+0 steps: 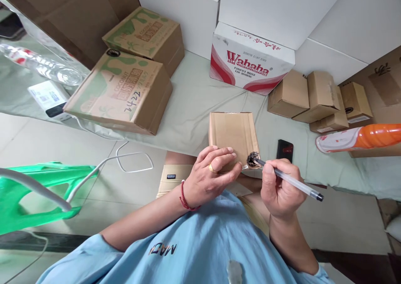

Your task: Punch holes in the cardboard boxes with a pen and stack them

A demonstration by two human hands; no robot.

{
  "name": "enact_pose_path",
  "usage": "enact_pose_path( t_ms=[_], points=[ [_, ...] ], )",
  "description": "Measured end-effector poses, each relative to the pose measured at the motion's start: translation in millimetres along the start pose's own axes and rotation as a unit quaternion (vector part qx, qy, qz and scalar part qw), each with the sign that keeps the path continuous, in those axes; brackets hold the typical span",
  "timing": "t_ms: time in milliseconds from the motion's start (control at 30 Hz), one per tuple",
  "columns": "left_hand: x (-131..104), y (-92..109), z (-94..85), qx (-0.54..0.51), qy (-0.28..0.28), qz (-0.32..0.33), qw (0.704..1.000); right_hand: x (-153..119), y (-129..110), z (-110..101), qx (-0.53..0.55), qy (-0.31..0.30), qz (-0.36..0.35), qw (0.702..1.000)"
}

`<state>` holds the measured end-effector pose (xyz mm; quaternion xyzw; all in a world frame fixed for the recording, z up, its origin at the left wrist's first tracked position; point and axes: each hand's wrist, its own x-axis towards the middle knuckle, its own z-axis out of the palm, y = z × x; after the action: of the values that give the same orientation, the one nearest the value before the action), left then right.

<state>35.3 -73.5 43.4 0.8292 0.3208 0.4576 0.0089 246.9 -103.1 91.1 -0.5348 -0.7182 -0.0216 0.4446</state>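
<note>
A small brown cardboard box (233, 129) lies in front of me at the near edge of the cloth-covered surface. My left hand (213, 175) rests over its near left part, fingers together on the top and thumb hidden, holding it. In my right hand (282, 188) is a pen (297, 184) with a clear barrel and a black end, gripped between thumb and fingers. The pen's tip touches a dark scribbled round patch (252, 159) at the box's near right corner.
Two coconut cartons (122, 92) stand at the left beside a plastic bottle (44, 64). A Wahaha carton (250, 60) stands against the wall. Small boxes (322, 92), a phone (285, 150) and an orange-and-white bottle (360, 138) are at the right. A green stool (46, 192) is lower left.
</note>
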Motion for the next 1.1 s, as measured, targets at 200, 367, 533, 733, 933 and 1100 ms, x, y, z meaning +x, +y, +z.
enact_pose_path(
  t_ms=[200,367,533,733,933,1100],
  points=[
    [2.7,0.9,-1.0,0.014,0.003,0.007,1.000,2.3,-5.0,-2.0,-0.034,-0.015,-0.024,0.999],
    [3.9,1.1,-0.8,0.012,0.004,0.007,1.000,0.7,-5.9,-3.4,-0.006,-0.013,-0.027,1.000],
    [4.1,1.1,-0.2,0.017,0.008,0.003,1.000,-3.4,-4.7,-3.1,-0.002,-0.015,-0.010,1.000],
    [4.0,1.1,0.1,0.015,0.006,0.006,1.000,-10.2,-1.1,-3.5,0.036,-0.018,0.012,0.999],
    [5.4,1.5,-0.3,0.019,0.008,0.009,1.000,-10.5,-0.3,-1.9,0.085,-0.020,0.037,0.996],
    [4.8,1.3,0.1,0.024,0.007,0.006,1.000,-12.6,2.2,-2.5,0.116,-0.016,0.056,0.992]
  ],
)
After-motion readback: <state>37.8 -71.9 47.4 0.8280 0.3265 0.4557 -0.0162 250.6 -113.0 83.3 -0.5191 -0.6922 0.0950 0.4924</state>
